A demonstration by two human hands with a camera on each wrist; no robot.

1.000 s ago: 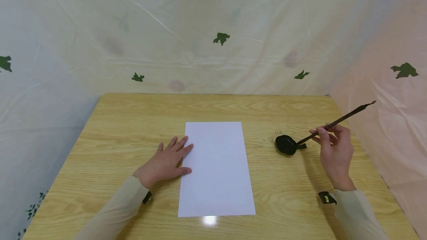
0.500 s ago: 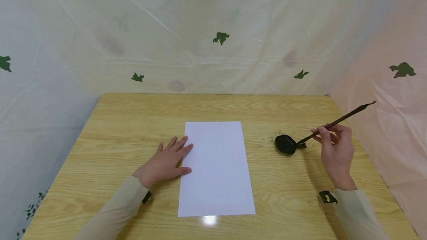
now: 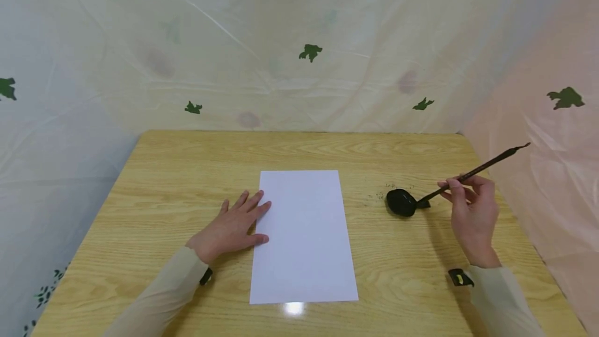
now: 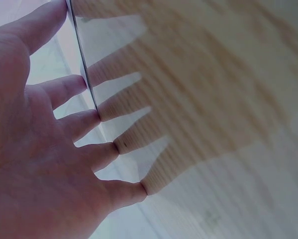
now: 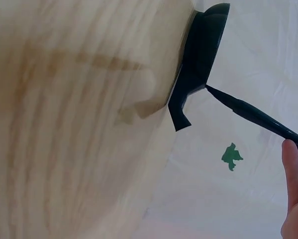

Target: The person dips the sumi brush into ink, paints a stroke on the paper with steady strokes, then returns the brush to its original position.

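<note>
A blank white sheet of paper (image 3: 306, 238) lies in the middle of the table. On its left edge rests my left hand (image 3: 229, 228), fingers spread and fingertips touching the sheet; the left wrist view shows the palm side of this hand (image 4: 44, 149). My right hand (image 3: 474, 220) pinches a dark writing brush (image 3: 489, 163) by the handle, which slants up to the right. In the right wrist view the tip of the brush (image 5: 260, 117) meets the rim of a small black ink dish (image 5: 201, 55). That dish (image 3: 401, 203) has a short tab on its right side.
Small dark specks (image 3: 381, 194) dot the wooden table (image 3: 187, 165) beside the dish. Pale curtains (image 3: 234, 56) with green bird prints hang behind the table and on both sides. A light reflection shines below the paper.
My right hand has shifted very slightly to the right with the brush, whose tip remains by the dish's rim. The left hand and the paper have stayed in place.
</note>
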